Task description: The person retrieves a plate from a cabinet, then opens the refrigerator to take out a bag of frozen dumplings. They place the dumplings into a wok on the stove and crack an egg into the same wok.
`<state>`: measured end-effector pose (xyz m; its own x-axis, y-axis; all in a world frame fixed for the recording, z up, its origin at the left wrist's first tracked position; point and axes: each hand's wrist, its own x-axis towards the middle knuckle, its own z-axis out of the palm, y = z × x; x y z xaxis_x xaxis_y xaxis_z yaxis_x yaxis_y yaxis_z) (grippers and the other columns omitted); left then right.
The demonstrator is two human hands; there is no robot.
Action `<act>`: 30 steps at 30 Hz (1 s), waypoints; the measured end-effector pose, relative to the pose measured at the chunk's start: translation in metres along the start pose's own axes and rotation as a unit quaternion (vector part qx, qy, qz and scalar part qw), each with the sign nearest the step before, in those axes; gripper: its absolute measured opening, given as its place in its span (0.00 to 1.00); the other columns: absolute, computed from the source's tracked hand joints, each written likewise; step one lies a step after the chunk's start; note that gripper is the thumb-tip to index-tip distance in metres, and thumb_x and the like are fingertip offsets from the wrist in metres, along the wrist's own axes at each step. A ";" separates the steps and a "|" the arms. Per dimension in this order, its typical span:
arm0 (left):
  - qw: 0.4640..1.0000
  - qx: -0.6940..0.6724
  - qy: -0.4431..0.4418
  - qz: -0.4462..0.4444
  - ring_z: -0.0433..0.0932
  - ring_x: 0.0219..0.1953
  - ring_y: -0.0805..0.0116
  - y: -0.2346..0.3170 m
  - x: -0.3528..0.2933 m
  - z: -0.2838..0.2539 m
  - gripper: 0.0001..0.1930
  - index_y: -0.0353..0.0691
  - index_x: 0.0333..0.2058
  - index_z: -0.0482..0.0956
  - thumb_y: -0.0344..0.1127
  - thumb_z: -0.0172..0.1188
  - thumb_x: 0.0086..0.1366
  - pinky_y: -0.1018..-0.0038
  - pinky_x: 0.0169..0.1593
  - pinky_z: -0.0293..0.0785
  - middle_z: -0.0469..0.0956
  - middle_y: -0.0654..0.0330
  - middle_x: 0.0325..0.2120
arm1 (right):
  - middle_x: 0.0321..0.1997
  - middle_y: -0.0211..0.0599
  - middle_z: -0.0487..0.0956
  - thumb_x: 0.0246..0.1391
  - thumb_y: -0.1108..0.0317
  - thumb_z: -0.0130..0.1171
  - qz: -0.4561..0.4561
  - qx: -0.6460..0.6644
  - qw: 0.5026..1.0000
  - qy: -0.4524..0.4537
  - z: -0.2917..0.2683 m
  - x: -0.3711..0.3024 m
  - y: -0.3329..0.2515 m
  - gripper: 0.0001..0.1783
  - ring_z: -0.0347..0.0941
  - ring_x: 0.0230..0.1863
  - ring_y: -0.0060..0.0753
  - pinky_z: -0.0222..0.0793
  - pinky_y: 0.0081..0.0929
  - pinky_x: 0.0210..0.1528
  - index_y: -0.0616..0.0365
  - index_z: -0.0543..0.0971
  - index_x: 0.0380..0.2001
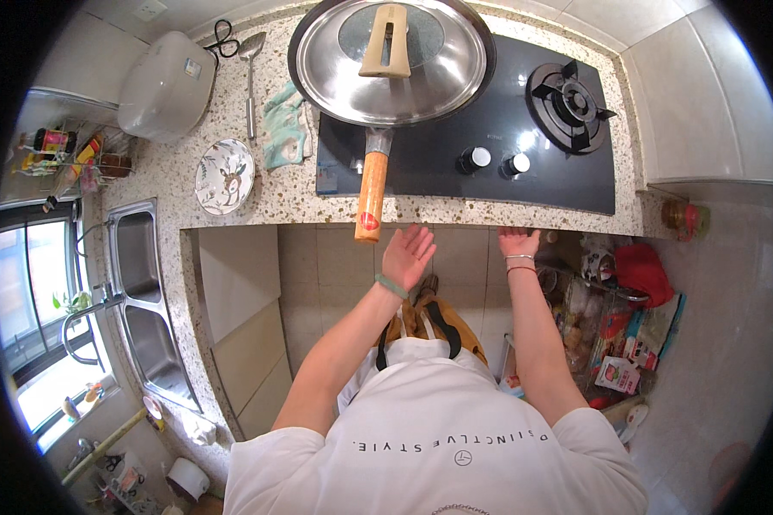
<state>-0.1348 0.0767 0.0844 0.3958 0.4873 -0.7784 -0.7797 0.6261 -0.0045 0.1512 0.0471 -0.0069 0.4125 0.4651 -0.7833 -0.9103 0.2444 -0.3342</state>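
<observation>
Both hands hang in front of the counter's near edge, palms turned up. My left hand [410, 255] has its fingers apart, holds nothing and is just right of the wooden handle [372, 193] of a wok. That wok [486, 73] sits on the left side of the black gas stove [421, 176], covered by a shiny metal lid [335, 73] with a beige grip. My right hand [520, 243] is below the stove's front edge, fingers stretched out, nothing in it; its fingertips reach the counter edge. A bangle circles my left wrist; a bracelet and a red cord circle the right.
Left of the stove lie a green-white cloth [283, 129], a deer-patterned plate [225, 177] and a metal spatula [250, 81]. A double sink [150, 309] is at the left. Two knobs [475, 159] and a bare burner [573, 105] are on the stove. Packed goods [618, 373] crowd the lower right.
</observation>
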 end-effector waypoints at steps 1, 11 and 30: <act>1.000 -0.001 -0.004 -0.007 0.58 0.61 0.57 0.000 -0.002 0.000 0.21 0.37 0.51 0.65 0.47 0.39 0.70 0.59 0.63 0.56 0.61 0.52 0.57 | 0.48 0.37 0.74 0.55 0.33 0.37 0.010 -0.015 1.000 0.011 -0.003 -0.007 0.006 0.35 0.68 0.50 0.41 0.61 0.47 0.54 0.56 0.72 0.43; 0.997 -0.009 -0.071 0.004 0.62 0.60 0.57 0.004 -0.027 0.007 0.18 0.38 0.47 0.71 0.44 0.43 0.69 0.59 0.63 0.56 0.68 0.53 0.54 | 0.47 0.38 0.74 0.62 0.46 0.37 0.169 -0.057 0.981 -0.080 0.019 -0.136 0.062 0.26 0.68 0.53 0.40 0.62 0.42 0.57 0.58 0.74 0.40; 0.959 -0.133 -0.170 0.185 0.65 0.58 0.60 -0.044 -0.151 -0.001 0.18 0.41 0.51 0.70 0.43 0.38 0.70 0.60 0.61 0.60 0.70 0.56 0.53 | 0.53 0.36 0.73 0.64 0.57 0.39 0.310 -0.163 0.898 -0.266 0.064 -0.238 0.054 0.20 0.66 0.57 0.37 0.60 0.39 0.59 0.57 0.72 0.48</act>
<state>-0.1608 -0.0251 0.2019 0.1689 0.8441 -0.5089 -0.9754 0.2173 0.0368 0.0057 0.0038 0.1951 -0.2970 0.7882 -0.5390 -0.8977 -0.4229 -0.1239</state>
